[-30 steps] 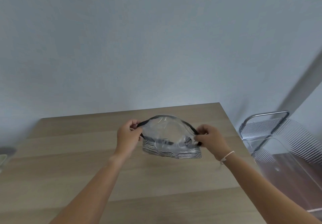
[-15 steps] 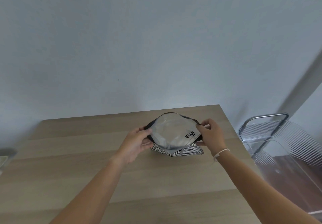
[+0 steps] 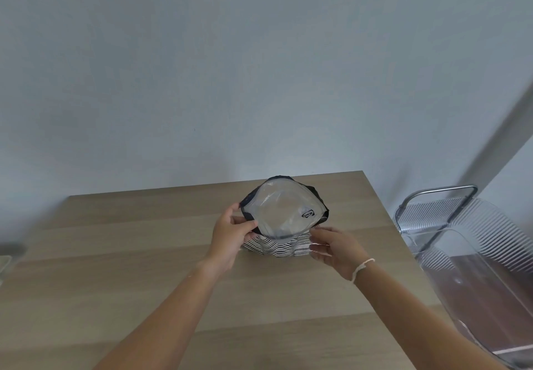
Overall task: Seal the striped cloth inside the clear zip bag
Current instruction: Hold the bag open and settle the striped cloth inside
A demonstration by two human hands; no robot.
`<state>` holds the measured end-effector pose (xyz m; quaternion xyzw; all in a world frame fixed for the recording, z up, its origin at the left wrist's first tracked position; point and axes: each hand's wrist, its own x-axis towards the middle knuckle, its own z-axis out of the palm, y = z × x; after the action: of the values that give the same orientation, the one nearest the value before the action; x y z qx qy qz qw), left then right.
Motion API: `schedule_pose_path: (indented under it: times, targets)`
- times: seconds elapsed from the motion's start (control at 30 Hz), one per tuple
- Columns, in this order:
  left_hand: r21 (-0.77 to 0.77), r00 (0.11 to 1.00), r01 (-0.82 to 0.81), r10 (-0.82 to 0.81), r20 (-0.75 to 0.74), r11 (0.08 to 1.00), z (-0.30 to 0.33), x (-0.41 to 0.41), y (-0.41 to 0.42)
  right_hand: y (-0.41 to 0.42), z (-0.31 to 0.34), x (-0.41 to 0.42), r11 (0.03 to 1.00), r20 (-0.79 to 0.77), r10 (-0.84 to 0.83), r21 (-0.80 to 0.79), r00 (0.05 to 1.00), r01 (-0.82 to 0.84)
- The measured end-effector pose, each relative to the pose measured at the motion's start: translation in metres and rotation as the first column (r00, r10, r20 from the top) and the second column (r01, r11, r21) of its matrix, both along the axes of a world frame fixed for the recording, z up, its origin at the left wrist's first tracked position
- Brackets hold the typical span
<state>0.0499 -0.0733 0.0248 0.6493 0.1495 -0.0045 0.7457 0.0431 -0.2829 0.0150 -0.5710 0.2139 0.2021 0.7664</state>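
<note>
The clear zip bag (image 3: 284, 214) with a dark zip rim stands upright on the wooden table (image 3: 129, 268), its mouth tilted toward me. The black-and-white striped cloth (image 3: 277, 248) lies bunched in the bag's bottom. My left hand (image 3: 232, 232) pinches the bag's left edge just below the rim. My right hand (image 3: 331, 247) is at the bag's lower right with fingers spread, fingertips at or just touching the plastic beside the cloth. The rim looks parted rather than pressed together.
A transparent ribbed chair with a metal frame (image 3: 461, 225) stands close to the table's right edge. A blurred pale object (image 3: 5, 257) sits at the far left edge. A plain wall rises right behind the table.
The bag has tipped so its flat clear side faces me. My right hand has left the rim's right end and dropped to the bag's lower right. My left hand keeps its hold.
</note>
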Motion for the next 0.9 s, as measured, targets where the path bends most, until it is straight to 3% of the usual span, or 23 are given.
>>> schedule_pose_path:
  times: [0.13,0.27,0.4,0.5,0.63,0.77,0.9]
  targets:
    - [0.146,1.000,-0.014,0.015,-0.007,0.989,0.000,0.001,0.002,0.005,0.007,0.003,1.000,0.015,0.023,0.014,1.000,-0.023]
    - [0.162,1.000,-0.007,0.011,-0.022,0.987,0.001,0.002,0.006,0.005,0.015,0.010,0.999,0.040,0.035,-0.035,0.999,-0.034]
    - [0.037,0.999,0.012,-0.010,-0.033,0.999,0.000,0.001,0.006,0.010,0.016,0.013,0.996,0.013,0.079,0.032,0.997,-0.079]
    - [-0.159,1.000,-0.017,0.013,-0.023,0.987,-0.001,-0.001,0.008,0.010,0.012,0.014,0.993,0.029,0.066,0.096,0.997,-0.068]
    - [-0.350,0.998,0.032,-0.048,-0.037,0.936,-0.008,-0.006,0.012,0.010,0.008,0.012,0.996,0.060,0.089,0.027,0.994,-0.091]
    - [-0.236,0.993,0.097,-0.110,-0.042,0.967,-0.010,-0.010,0.010,0.015,0.009,0.011,0.994,0.095,0.056,-0.100,0.994,-0.046]
    - [0.012,0.997,0.037,-0.036,-0.071,0.999,-0.003,-0.009,0.002,0.019,0.012,0.013,0.964,0.194,-0.020,-0.255,0.981,0.070]
